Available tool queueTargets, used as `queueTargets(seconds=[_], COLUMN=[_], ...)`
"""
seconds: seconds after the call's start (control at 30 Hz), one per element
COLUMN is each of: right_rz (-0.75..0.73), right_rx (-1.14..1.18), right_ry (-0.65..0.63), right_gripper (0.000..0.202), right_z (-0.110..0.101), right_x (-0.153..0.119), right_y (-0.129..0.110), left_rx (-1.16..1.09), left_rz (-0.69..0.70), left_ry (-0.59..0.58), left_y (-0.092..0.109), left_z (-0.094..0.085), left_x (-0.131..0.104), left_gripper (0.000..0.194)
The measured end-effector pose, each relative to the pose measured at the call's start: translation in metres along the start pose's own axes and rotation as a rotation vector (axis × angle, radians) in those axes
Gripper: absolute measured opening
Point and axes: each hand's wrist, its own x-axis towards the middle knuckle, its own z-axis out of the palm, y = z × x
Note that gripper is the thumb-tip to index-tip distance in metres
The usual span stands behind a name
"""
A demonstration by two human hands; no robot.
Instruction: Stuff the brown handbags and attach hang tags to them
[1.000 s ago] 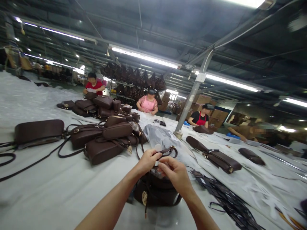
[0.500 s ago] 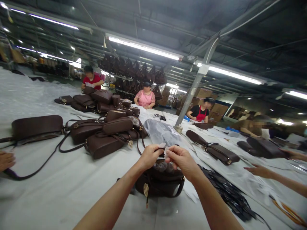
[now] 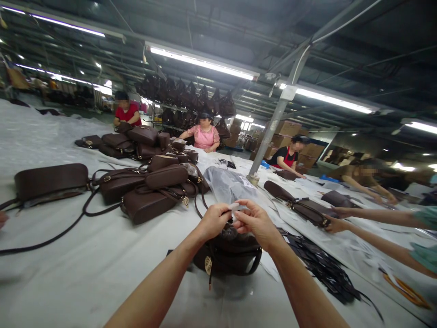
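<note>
A dark brown handbag (image 3: 235,262) stands on the table between my forearms, with a gold charm (image 3: 208,265) hanging at its front left. Above its top, my left hand (image 3: 215,222) pinches a small piece of thin white wrap (image 3: 234,207). My right hand (image 3: 254,224) has its thumb and fingertips closed on the same piece, close against the left. Whatever the wrap covers is too small to make out. Crumpled clear plastic (image 3: 229,233) shows at the bag's top, partly behind my hands.
Several brown handbags (image 3: 146,200) lie heaped to the left. Behind my hands is a translucent plastic bag (image 3: 225,182) beside a metal post (image 3: 269,136). Black straps (image 3: 317,259) lie at right, where a co-worker's hands (image 3: 336,221) touch another brown bag (image 3: 303,209).
My fingers have shifted slightly around the white wrap, my right fingers rising. The co-worker's hands at right have moved left onto a bag. The hand at far left has mostly left view.
</note>
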Motion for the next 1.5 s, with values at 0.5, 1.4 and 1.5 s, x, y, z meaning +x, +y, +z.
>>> queueTargets(seconds=[0.5, 1.4, 1.5], right_rz=[-0.039, -0.364, -0.395], right_rx=[-0.018, -0.634, -0.529], right_ry=[-0.029, -0.033, -0.038], right_gripper=[0.039, 0.009, 0.009], right_z=[-0.004, 0.007, 0.012], right_x=[0.006, 0.037, 0.039], right_y=[-0.001, -0.058, -0.058], left_rx=[0.155, 0.118, 0.151], left_rz=[0.052, -0.105, -0.102], left_ry=[-0.082, -0.151, -0.230], left_y=[0.007, 0.037, 0.035], left_z=[-0.003, -0.021, -0.010], left_x=[-0.003, 0.012, 0.011], left_gripper=[0.019, 0.039, 0.042])
